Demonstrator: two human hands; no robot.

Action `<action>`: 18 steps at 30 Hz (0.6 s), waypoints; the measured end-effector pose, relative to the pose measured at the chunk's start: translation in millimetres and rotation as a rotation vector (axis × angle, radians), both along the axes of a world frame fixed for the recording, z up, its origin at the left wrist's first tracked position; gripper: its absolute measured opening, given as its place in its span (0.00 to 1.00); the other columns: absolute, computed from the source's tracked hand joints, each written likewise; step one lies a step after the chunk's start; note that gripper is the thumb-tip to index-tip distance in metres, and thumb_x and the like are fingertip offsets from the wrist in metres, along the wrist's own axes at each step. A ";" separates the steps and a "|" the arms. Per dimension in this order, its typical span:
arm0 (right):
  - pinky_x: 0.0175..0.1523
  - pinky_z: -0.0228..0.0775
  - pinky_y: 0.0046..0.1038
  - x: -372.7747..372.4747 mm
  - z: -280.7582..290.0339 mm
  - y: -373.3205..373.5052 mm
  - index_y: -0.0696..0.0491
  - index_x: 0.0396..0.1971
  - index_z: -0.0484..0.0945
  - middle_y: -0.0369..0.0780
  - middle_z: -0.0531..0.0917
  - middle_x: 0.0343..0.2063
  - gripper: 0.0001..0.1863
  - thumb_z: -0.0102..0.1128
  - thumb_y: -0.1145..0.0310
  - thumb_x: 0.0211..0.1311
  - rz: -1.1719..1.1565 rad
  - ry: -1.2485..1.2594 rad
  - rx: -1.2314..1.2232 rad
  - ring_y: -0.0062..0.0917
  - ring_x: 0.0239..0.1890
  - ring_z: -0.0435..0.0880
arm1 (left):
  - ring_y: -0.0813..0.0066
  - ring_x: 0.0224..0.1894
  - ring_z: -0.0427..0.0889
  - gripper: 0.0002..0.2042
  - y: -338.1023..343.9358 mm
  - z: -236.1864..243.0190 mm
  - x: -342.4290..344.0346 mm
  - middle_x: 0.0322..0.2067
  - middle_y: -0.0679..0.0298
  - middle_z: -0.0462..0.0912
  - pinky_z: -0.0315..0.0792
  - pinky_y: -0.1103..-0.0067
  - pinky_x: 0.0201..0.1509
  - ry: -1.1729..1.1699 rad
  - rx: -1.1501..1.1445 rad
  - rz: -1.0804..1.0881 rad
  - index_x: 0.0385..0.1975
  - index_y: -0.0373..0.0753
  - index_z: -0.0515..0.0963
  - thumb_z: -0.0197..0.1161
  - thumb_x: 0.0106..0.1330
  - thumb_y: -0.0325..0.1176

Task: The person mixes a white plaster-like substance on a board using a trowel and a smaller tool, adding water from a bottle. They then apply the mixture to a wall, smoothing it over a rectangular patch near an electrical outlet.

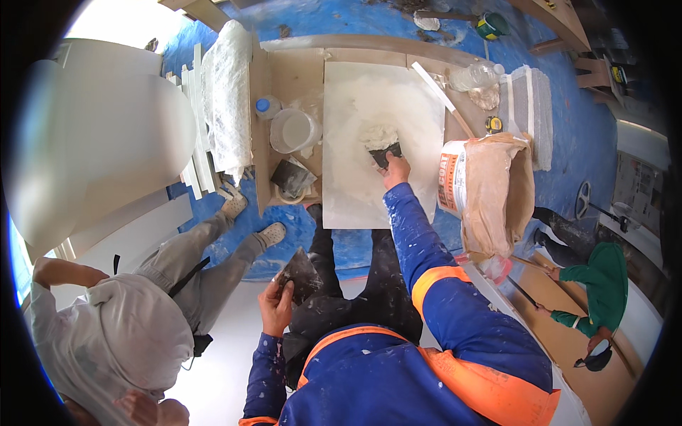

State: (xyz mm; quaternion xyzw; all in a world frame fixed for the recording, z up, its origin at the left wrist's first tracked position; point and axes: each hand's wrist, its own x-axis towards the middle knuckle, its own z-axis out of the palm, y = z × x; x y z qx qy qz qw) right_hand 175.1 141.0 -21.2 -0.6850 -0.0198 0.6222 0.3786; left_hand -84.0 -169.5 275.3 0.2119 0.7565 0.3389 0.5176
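Note:
My right hand [396, 172] reaches over a white board [341, 202] and grips a dark broad putty knife [386, 153]. A heap of white plaster [379, 135] lies at the blade's far edge, over a smear of the same white on the board. My left hand [275, 305], held lower near my lap, is closed on another dark flat putty knife [301, 277]; its handle is hidden by my fingers. That blade is tilted and apart from the board.
Left of the board stand a white bucket [293, 130], a blue-capped bottle [266, 108] and a dark metal blade [290, 176]. A paper sack [497, 192], tub [450, 176], tape measure [494, 125] and plastic bottle [472, 77] sit right. One person [117, 334] stands left, another [604, 287] right.

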 end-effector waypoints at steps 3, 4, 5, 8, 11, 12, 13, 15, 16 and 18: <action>0.40 0.83 0.47 36.3 -2.9 25.1 0.52 0.49 0.76 0.41 0.86 0.42 0.10 0.58 0.71 0.69 0.223 -0.126 0.031 0.39 0.38 0.87 | 0.89 0.35 0.75 0.12 4.3 -5.6 5.1 0.34 0.73 0.81 0.69 0.86 0.37 -0.010 0.037 0.018 0.52 0.29 0.81 0.62 0.73 0.26; 0.40 0.83 0.47 40.7 4.8 34.2 0.53 0.48 0.78 0.41 0.86 0.41 0.10 0.58 0.71 0.69 0.318 -0.183 0.049 0.38 0.37 0.88 | 0.90 0.32 0.73 0.11 4.2 -7.8 7.6 0.31 0.74 0.80 0.68 0.86 0.33 -0.021 0.065 0.051 0.50 0.29 0.81 0.62 0.73 0.26; 0.39 0.83 0.47 40.2 16.0 41.6 0.54 0.47 0.79 0.42 0.86 0.40 0.10 0.58 0.70 0.69 0.417 -0.238 0.068 0.38 0.37 0.88 | 0.90 0.32 0.73 0.11 4.2 -9.0 9.1 0.31 0.74 0.80 0.68 0.86 0.33 -0.042 0.072 0.081 0.50 0.29 0.81 0.62 0.73 0.26; 0.43 0.83 0.43 27.4 77.0 64.6 0.55 0.44 0.83 0.46 0.86 0.39 0.10 0.57 0.71 0.67 1.084 -0.771 0.160 0.40 0.35 0.87 | 0.89 0.35 0.74 0.11 2.8 -12.0 11.2 0.35 0.72 0.81 0.69 0.86 0.37 -0.109 0.068 0.117 0.51 0.29 0.81 0.62 0.73 0.26; 0.49 0.80 0.38 -1.6 94.1 43.9 0.52 0.47 0.84 0.45 0.86 0.40 0.17 0.53 0.76 0.61 1.320 -1.206 0.654 0.41 0.41 0.83 | 0.86 0.42 0.77 0.13 -11.3 -16.1 9.2 0.41 0.70 0.84 0.72 0.84 0.46 -0.120 0.037 0.105 0.55 0.30 0.80 0.61 0.73 0.25; 0.50 0.79 0.37 -15.7 106.7 39.4 0.51 0.48 0.84 0.44 0.86 0.41 0.18 0.52 0.77 0.60 1.374 -1.223 0.708 0.41 0.43 0.82 | 0.86 0.42 0.77 0.13 -13.4 -16.4 11.0 0.41 0.70 0.84 0.72 0.84 0.46 -0.096 0.038 0.104 0.55 0.30 0.80 0.61 0.73 0.25; 0.50 0.78 0.40 -10.2 92.5 33.7 0.51 0.49 0.84 0.42 0.85 0.43 0.19 0.51 0.76 0.61 1.407 -1.273 0.806 0.41 0.47 0.80 | 0.86 0.41 0.77 0.13 -8.1 -19.7 11.9 0.41 0.70 0.84 0.72 0.84 0.45 -0.087 0.044 0.077 0.55 0.30 0.80 0.61 0.73 0.26; 0.50 0.78 0.40 3.8 67.5 17.2 0.51 0.49 0.84 0.41 0.85 0.44 0.18 0.51 0.75 0.62 1.529 -1.345 0.833 0.40 0.47 0.79 | 0.88 0.35 0.74 0.13 9.1 -18.5 20.0 0.35 0.72 0.82 0.69 0.85 0.38 -0.057 0.088 0.081 0.53 0.29 0.80 0.62 0.72 0.26; 0.50 0.78 0.40 0.6 64.4 10.2 0.51 0.49 0.84 0.40 0.85 0.44 0.18 0.51 0.75 0.62 1.590 -1.369 0.859 0.40 0.48 0.79 | 0.89 0.32 0.73 0.13 14.1 -15.2 20.5 0.32 0.73 0.80 0.68 0.86 0.34 -0.031 0.110 0.090 0.53 0.28 0.81 0.63 0.72 0.26; 0.49 0.78 0.41 12.0 63.8 13.9 0.51 0.49 0.84 0.40 0.85 0.43 0.18 0.51 0.75 0.62 1.614 -1.333 0.795 0.41 0.48 0.80 | 0.89 0.33 0.74 0.13 13.5 -15.9 21.7 0.33 0.73 0.81 0.69 0.86 0.35 -0.026 0.088 0.076 0.53 0.29 0.81 0.63 0.72 0.26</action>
